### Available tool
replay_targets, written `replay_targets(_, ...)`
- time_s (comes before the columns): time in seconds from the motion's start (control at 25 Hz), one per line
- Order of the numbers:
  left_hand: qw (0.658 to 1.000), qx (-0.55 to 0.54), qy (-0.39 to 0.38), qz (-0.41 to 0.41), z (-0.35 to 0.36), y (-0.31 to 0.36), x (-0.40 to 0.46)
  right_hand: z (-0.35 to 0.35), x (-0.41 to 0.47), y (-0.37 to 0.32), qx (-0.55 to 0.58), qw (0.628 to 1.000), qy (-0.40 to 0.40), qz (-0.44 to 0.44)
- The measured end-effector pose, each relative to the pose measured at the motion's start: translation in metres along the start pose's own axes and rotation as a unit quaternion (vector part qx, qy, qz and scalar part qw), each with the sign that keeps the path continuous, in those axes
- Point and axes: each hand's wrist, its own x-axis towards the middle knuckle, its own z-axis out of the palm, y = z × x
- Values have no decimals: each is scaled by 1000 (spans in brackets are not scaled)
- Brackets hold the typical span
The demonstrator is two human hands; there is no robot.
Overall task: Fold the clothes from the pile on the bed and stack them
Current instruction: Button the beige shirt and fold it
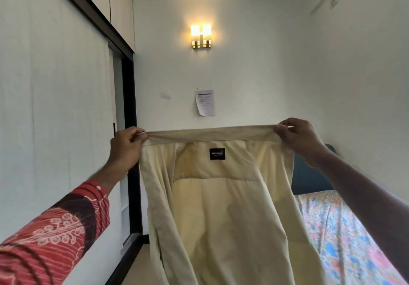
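White walls bear a lit lamp [201, 36] and a paper [205, 102]; floral bed [338, 229] at right. Left hand [127, 149] and right hand [297, 137] each pinch the raised shirt's [221, 207] collar ends.

Dim, evenly lit room with one warm light source.
A lit twin-shade brass wall lamp [201, 36] casts a yellow halo on the white wall; elsewhere the light is cool and soft, shadows faint. Wide-angle bowing bends the edges; the red patterned sleeve [55, 233] and bare right forearm [365, 196] are motion-blurred.
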Motion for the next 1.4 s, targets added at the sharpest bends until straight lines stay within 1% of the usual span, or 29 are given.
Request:
replay_targets(0.04,999,-34,-2,-26,-2,1,-2,-2,-4,-2,24,1000,16,3)
replay_targets(0.08,995,-71,-22,-59,-7,4,-2,-9,-7,-5,48,999,4,10)
replay_targets(0.12,988,-102,-70,-96,-17,7,-1,-22,-9,-7,70,996,-44,21)
replay_targets(0.16,971,-133,-148,-129,-29,13,-2,-38,-10,-10,92,988,-118,44)
replay_targets(0.2,948,-150,-234,-158,-42,18,-1,-54,-12,-14,111,973,-190,75)
replay_targets(0.24,922,-151,-306,-184,-52,23,-1,-66,-15,-17,122,957,-239,106)
replay_targets(0.28,904,-131,-355,-199,-57,25,1,-70,-15,-16,115,949,-259,139)
replay_targets(0.32,899,-88,-377,-206,-55,24,2,-69,-12,-12,84,950,-255,163)
replay_targets(0.36,902,-31,-376,-210,-46,23,3,-61,-10,-7,30,956,-229,180)
replay_targets(0.4,915,21,-347,-206,-31,21,1,-49,-9,-2,-45,965,-185,179)
replay_targets(0.44,937,71,-289,-183,-10,18,-6,-32,-11,4,-122,973,-111,162)
replay_targets(0.48,965,109,-191,-141,14,14,-18,-12,-19,9,-181,975,-11,131)
replay_targets(0.52,985,141,-57,-85,35,16,-35,8,-35,8,-216,967,105,89)
replay_targets(0.56,986,156,59,-16,54,17,-57,27,-62,6,-217,958,184,34)
replay_targets(0.6,981,145,125,44,71,18,-87,46,-95,5,-210,953,217,-8)
replay_targets(0.64,981,117,136,74,88,16,-126,69,-133,9,-191,959,208,-24)
replay_targets(0.68,984,103,111,92,106,7,-172,91,-174,21,-185,967,171,-26)
replay_targets(0.72,989,82,70,98,119,0,-220,108,-217,33,-166,979,122,-4)
replay_targets(0.76,992,62,26,105,127,-7,-270,120,-256,46,-144,985,92,28)
replay_targets(0.8,993,50,-12,107,137,-12,-297,128,-273,55,-122,988,66,73)
replay_targets(0.84,995,54,-62,62,142,-31,-356,135,-323,79,-128,981,21,145)
replay_targets(0.92,994,-5,-105,-41,140,-51,-418,134,-376,97,-102,969,-25,224)
replay_targets(0.96,986,-35,-115,-114,136,-61,-449,130,-407,106,-93,958,-41,268)
replay_targets(1.04,956,-98,-132,-243,132,-73,-494,127,-454,120,-71,934,-41,348)
replay_targets(1.12,903,-177,-141,-366,126,-78,-523,126,-487,124,-18,909,-5,416)
replay_targets(1.16,882,-198,-145,-402,122,-78,-531,126,-497,124,1,898,16,439)
replay_targets(1.24,858,-225,-138,-441,119,-77,-536,127,-505,115,1,899,36,436)
replay_targets(1.36,800,-276,-73,-527,119,-79,-540,129,-503,112,-15,911,51,410)
replay_targets(1.4,788,-276,-62,-547,119,-80,-541,129,-504,113,-15,911,68,406)
